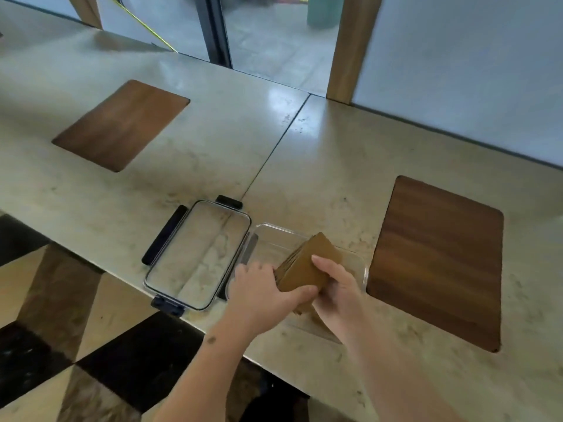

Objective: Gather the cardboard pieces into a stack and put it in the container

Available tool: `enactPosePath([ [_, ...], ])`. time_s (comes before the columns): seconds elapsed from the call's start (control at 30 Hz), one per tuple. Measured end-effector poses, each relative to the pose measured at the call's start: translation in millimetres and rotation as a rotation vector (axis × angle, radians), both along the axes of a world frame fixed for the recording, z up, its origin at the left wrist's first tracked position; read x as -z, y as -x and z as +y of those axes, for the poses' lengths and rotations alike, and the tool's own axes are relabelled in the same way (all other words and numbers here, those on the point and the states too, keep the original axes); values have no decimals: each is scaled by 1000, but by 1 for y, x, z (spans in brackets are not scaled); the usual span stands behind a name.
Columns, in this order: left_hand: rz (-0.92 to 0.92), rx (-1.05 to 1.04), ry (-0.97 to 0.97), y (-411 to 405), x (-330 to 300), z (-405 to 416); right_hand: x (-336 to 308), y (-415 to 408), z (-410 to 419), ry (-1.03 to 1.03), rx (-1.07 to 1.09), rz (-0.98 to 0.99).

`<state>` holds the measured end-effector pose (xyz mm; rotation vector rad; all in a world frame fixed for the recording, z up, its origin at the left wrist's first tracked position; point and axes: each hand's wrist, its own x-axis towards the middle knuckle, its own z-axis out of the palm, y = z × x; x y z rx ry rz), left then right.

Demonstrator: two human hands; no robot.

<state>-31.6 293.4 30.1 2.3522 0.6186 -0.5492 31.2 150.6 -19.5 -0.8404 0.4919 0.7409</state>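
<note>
Both hands are on the cardboard stack [307, 266] here. The left hand [262, 295] wraps the stack's near-left corner, thumb lying across the top sheet, fingers curled under. The right hand [336, 287] clamps the near-right edge, fingers closed down on top. So the stack sits right between the two grips, tilted, far end raised. It's over the clear container [362, 269], low inside its walls; can't tell if the bottom edge touches the floor of it. Nothing else visible in there. Just left of the left hand lies the clear lid [198, 254] with dark clips, flat on the stone counter [320, 166]. Farther out, wooden insets [438, 260] sit either side.
</note>
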Motion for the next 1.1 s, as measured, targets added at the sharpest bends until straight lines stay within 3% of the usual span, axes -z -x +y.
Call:
enactPosePath([
  [0.1,41,115,-148,-9,10,26,8,-5,29,95,-14,41],
  [0.27,-107,165,-269,-6,36,43,22,-14,61,215,-59,124],
  [0.47,-243,143,-81,4,83,54,34,-19,76,290,-136,117],
  [0.63,-306,155,-147,9,93,51,38,-18,87,310,-185,93],
  [1.1,-110,267,-367,2,74,44,15,-17,83,684,-289,-120],
])
